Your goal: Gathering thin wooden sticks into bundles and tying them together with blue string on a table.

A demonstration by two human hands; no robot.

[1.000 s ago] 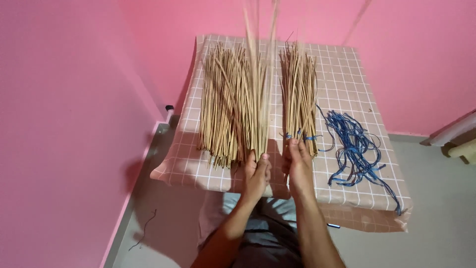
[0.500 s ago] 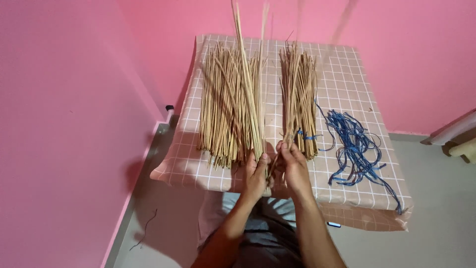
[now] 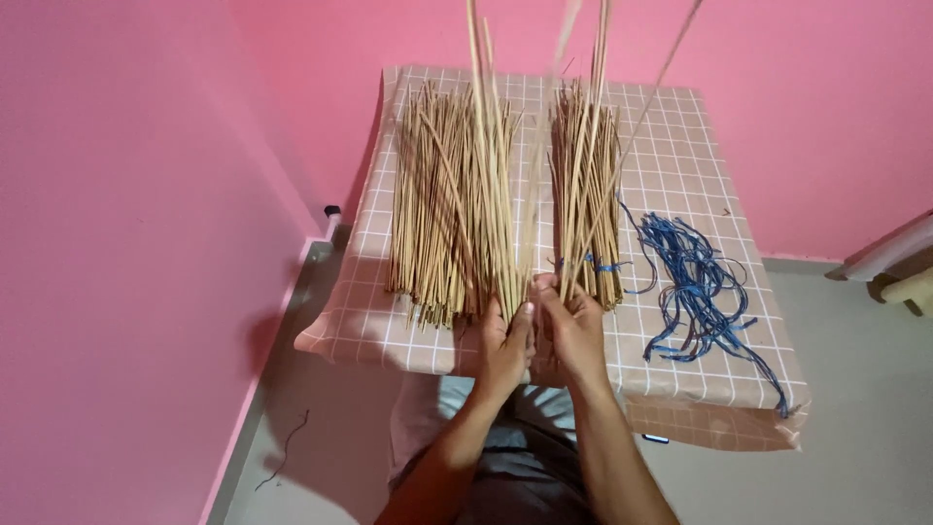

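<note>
- Two piles of thin sticks lie on our checked surface: the loose pile and the tied bundle.
- Our left hand and right hand close their fingers on a few raised sticks between them.
- Blue cords lie unused, so most tying seems left.

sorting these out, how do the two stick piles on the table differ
The left stick pile is wider and loose, its sticks splayed and crossing; the right stick pile is narrower, tidier and has blue string at its near end. The left hand touches the left pile's near end; the right hand is by the right pile. Both are thin tan sticks.
</note>
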